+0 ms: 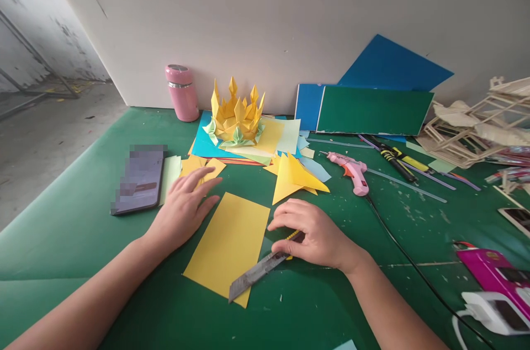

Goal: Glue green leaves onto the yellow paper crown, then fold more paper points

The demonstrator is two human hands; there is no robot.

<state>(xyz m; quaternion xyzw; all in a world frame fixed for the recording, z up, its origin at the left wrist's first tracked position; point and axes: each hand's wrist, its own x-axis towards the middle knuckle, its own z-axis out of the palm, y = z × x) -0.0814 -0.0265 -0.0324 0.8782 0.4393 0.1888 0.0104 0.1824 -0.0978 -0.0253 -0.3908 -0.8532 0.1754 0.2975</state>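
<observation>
A yellow sheet of paper (232, 239) lies at an angle on the green table between my hands. My right hand (312, 234) grips a utility knife (259, 272) with a long grey blade, its tip over the sheet's lower edge. The fingers hide most of its handle. My left hand (186, 203) is open with fingers stretched out, left of the sheet. Just beyond its fingertips are small yellow paper pieces (213, 168). Folded yellow paper (290, 176) rests past the right hand. Farther back stands a yellow folded-paper crown (238, 118) with pale green pieces around its base.
A phone (143, 181) lies at left, and a pink flask (182, 95) stands by the wall. To the right are a pink glue gun (351, 170) with a trailing black cord, a stick model (459, 129), and a magenta device (484, 270). Blue and green boards (375, 110) lean behind.
</observation>
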